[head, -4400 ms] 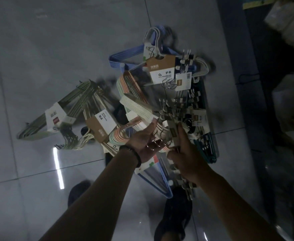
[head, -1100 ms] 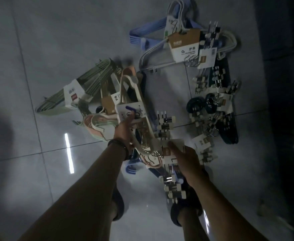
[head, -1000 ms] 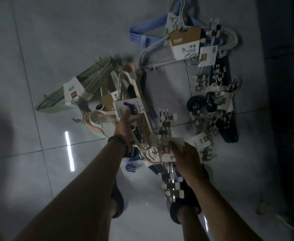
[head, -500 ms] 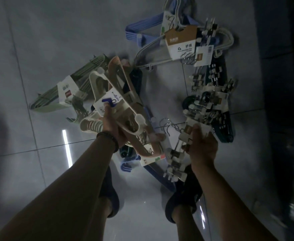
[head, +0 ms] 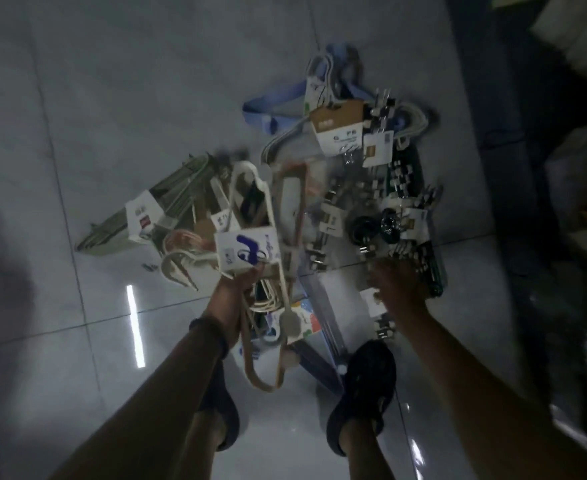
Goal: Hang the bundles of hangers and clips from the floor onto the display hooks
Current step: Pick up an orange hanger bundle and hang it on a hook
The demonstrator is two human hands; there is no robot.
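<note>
My left hand (head: 242, 289) grips a bundle of cream and beige hangers (head: 268, 216) just below its white label with a blue mark (head: 247, 252); the bundle is lifted off the floor. My right hand (head: 401, 284) hovers, blurred, over the dark pile of clip bundles (head: 406, 209), and I cannot make out whether its fingers hold anything. A strip of clips with a white card (head: 326, 230) lies between my two hands. More bundles lie on the tiles: green hangers (head: 167, 192), blue hangers (head: 274, 105) and white hangers under a brown card (head: 337, 123).
My feet in dark shoes (head: 365, 386) stand on the glossy tiled floor (head: 112, 98), close to a blue hanger bundle (head: 320, 362). Dark shelving with pale packages (head: 576, 64) runs along the right edge.
My left hand has lifted the cream hanger bundle higher and turned it. My right hand has swung right, away from the clip strip, to above the dark clip pile. The view tilted up.
</note>
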